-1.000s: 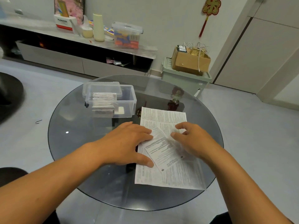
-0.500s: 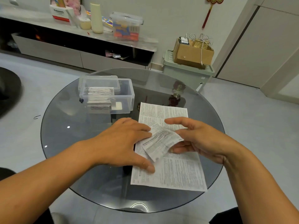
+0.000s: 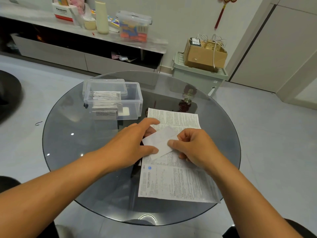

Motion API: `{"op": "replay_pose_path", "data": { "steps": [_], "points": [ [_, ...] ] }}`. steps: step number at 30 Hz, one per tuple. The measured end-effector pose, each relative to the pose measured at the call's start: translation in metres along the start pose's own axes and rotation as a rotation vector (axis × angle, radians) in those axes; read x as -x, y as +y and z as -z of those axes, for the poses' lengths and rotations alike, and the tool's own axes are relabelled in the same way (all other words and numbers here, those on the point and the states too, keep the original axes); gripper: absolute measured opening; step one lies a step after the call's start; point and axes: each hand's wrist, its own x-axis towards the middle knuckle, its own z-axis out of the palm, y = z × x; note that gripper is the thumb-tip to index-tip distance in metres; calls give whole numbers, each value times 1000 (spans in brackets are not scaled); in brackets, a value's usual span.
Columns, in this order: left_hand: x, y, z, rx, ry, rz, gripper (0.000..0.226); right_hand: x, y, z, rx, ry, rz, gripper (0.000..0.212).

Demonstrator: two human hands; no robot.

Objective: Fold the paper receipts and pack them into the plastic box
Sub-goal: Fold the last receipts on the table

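Receipts: one small slip (image 3: 160,143), blank side up, is held between both hands above a large printed sheet (image 3: 176,179) lying flat on the round glass table (image 3: 72,152). The left hand (image 3: 130,145) pinches the slip's left end, thumb on top and fingers curled round the far edge. The right hand (image 3: 193,146) grips the right end, thumb pressed on the paper and fingers curled underneath. To the left and further back on the table stands a clear plastic box (image 3: 120,102), open, with a row of folded receipts (image 3: 105,103) packed upright in its left part; its lid (image 3: 104,85) sits behind it.
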Motion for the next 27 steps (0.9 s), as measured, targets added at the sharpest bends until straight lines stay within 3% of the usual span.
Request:
{"op": "replay_pose_path", "data": {
  "steps": [3,7,12,15,17,19,21,24,27],
  "points": [
    [0,0,-1,-15,29,0,89,-2,0,-7,-76,43,54,22],
    [-2,-2,-2,-1,58,22,93,1,-2,-11,-138,48,190,48],
    [-6,-8,5,40,135,36,48,12,-7,-10,-77,-66,369,14],
    [-8,-12,9,41,141,22,35,18,-7,-14,113,-225,349,23],
    [-10,-12,13,90,140,12,32,15,-4,-19,186,-175,395,24],
    [-10,-9,17,199,110,-10,30,12,-3,-22,153,-36,394,19],
    [-9,-4,21,333,72,-36,28,10,-4,-22,87,35,340,29],
    [-6,4,24,479,80,-28,21,8,-6,-23,-95,-4,256,10],
    [-4,8,24,644,18,24,28,8,-6,-27,-257,1,204,15]
  ]
}}
